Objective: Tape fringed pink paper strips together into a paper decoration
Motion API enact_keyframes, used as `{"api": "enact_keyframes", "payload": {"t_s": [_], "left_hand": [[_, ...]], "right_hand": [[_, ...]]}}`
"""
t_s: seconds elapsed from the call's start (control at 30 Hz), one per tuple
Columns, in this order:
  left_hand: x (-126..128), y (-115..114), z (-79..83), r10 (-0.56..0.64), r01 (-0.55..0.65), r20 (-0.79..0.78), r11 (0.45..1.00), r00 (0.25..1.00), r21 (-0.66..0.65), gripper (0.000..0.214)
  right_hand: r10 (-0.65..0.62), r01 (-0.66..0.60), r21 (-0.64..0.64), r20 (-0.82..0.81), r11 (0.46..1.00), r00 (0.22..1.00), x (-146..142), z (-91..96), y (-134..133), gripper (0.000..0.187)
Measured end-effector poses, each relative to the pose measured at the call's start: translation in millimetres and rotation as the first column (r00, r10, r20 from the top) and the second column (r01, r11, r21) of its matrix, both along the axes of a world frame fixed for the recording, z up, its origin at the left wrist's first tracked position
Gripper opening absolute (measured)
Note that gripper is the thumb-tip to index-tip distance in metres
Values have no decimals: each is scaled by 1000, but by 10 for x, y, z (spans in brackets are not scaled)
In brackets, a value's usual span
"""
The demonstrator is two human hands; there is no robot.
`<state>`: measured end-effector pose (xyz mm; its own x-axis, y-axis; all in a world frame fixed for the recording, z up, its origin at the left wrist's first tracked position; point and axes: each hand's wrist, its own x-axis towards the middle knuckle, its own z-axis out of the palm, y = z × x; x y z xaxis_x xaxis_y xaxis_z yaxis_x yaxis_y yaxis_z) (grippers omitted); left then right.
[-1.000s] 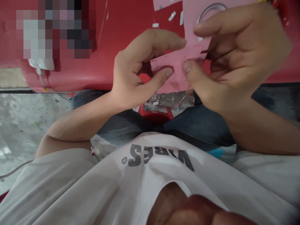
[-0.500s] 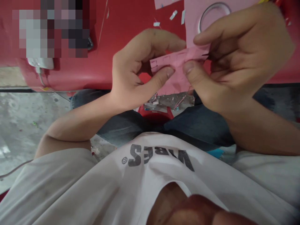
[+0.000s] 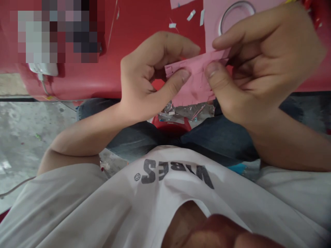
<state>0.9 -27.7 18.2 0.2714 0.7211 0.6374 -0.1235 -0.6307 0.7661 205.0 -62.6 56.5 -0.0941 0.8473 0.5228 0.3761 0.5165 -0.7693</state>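
A piece of pink paper (image 3: 195,82) with small slits along its edges is held up between both hands, over the near edge of the table. My left hand (image 3: 152,75) pinches its left part, thumb on the near face and the fingers behind. At the right end, my right hand (image 3: 261,65) grips the paper, with the thumb pressed on its face and the index finger stretched above the top edge. The paper's right end is hidden in that hand.
On the red table (image 3: 144,17) lie a larger pink sheet (image 3: 210,20), a roll of tape (image 3: 222,20) and white scraps (image 3: 191,15). A white charger (image 3: 46,69) with a cable sits at the left. Scraps litter the floor below, near a red stool (image 3: 170,128).
The right thumb has slid slightly to the right along the paper. My left hand has shifted a little left, and the top edge has turned slightly.
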Motion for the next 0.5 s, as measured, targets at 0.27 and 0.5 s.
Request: {"api": "enact_keyframes", "payload": {"t_s": [0.27,0.5], "left_hand": [[-154,-5,88,-39,40,-189,999,981,5,32],[-160,53,20,-15,11,-96,999,995,-42,23]], "right_hand": [[8,4,-98,116,995,993,73,-2,-11,24],[-110,136,-155,165,978,980,83,50,-43,29]]}}
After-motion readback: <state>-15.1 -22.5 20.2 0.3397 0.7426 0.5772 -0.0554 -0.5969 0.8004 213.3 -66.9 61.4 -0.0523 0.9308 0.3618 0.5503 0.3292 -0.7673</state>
